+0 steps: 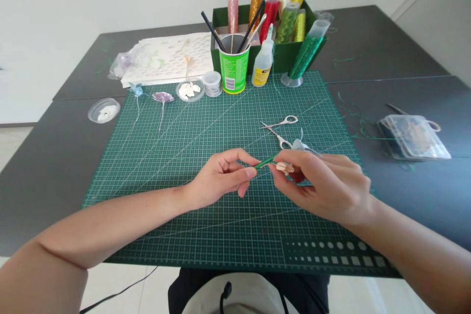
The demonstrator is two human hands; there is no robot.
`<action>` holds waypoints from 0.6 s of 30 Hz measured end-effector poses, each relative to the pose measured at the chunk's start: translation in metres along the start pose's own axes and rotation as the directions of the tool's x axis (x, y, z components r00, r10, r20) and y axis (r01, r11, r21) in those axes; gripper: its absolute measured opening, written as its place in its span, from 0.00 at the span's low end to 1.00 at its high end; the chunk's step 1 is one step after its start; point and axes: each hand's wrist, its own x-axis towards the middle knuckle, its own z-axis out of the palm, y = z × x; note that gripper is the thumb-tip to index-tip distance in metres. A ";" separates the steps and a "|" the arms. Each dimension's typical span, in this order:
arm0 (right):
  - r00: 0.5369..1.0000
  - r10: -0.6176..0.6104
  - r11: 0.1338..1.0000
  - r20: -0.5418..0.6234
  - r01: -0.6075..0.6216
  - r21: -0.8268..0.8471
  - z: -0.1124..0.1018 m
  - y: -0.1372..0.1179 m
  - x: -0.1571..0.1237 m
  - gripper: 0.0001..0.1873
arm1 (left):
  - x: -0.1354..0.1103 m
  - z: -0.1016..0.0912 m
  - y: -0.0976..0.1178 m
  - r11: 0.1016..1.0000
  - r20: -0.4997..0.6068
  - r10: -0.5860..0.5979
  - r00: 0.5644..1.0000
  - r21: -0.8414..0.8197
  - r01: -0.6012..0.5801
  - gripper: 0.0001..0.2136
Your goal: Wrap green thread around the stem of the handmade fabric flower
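Above the green cutting mat (pixel 176 157), both hands meet at a thin green stem (pixel 265 162), which looks thread-wrapped. Thumb and forefinger of my left hand (pixel 217 179) pinch its left end. My right hand (pixel 331 184) is closed at its other end, fingertips pressed together. A small cream petal-like piece (pixel 285 168) shows between the right thumb and forefinger; whether it joins the stem I cannot tell. Just beyond the right knuckles lie open scissors (pixel 278 130) and a pale blue flower (pixel 300 145), partly hidden by that hand.
At the back stand a green can of tools (pixel 234 71), a glue bottle (pixel 262 66), a box of thread spools (pixel 283 54) and a green spool (pixel 307 54). Petal dishes (pixel 190 91), a purple flower (pixel 163 98) and a blue flower (pixel 136 90) lie left; a plastic case (pixel 415 136) sits right.
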 end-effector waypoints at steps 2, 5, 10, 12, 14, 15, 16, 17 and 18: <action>0.997 -0.057 0.998 0.056 0.058 -0.022 -0.005 0.006 -0.001 0.03 | 0.000 -0.001 0.001 1.000 -0.015 -0.008 1.000 -0.009 0.008 0.10; 0.987 -0.120 0.990 0.105 0.128 -0.067 -0.011 0.011 -0.003 0.01 | 0.000 -0.002 0.001 1.000 -0.020 -0.015 1.000 -0.018 0.014 0.10; 0.984 -0.126 0.983 0.128 0.141 -0.117 -0.013 0.013 -0.004 0.05 | 0.000 -0.004 -0.001 1.000 -0.003 0.012 1.000 -0.029 -0.012 0.09; 0.989 -0.106 0.982 0.106 0.121 -0.148 -0.010 0.012 -0.004 0.02 | 0.001 -0.004 -0.001 0.999 0.001 0.021 1.000 -0.028 -0.021 0.08; 0.994 -0.087 0.978 0.072 0.099 -0.183 -0.007 0.010 -0.003 0.02 | 0.001 -0.004 -0.001 0.999 -0.001 0.027 1.000 -0.023 -0.027 0.08; 0.995 -0.078 0.976 0.056 0.087 -0.198 -0.005 0.009 -0.003 0.02 | 0.002 -0.005 0.000 0.999 -0.003 0.033 0.999 -0.019 -0.033 0.08; 0.997 -0.070 0.974 0.041 0.077 -0.213 -0.004 0.008 -0.003 0.02 | 0.002 -0.005 0.000 0.999 -0.004 0.037 0.999 -0.014 -0.038 0.08; 0.998 -0.063 0.972 0.030 0.069 -0.226 -0.003 0.007 -0.003 0.03 | 0.002 -0.005 0.000 0.999 -0.002 0.042 0.999 -0.009 -0.042 0.08; 0.998 -0.058 0.970 0.017 0.061 -0.237 -0.002 0.006 -0.003 0.03 | 0.002 -0.005 0.000 0.999 -0.001 0.046 0.999 -0.003 -0.046 0.08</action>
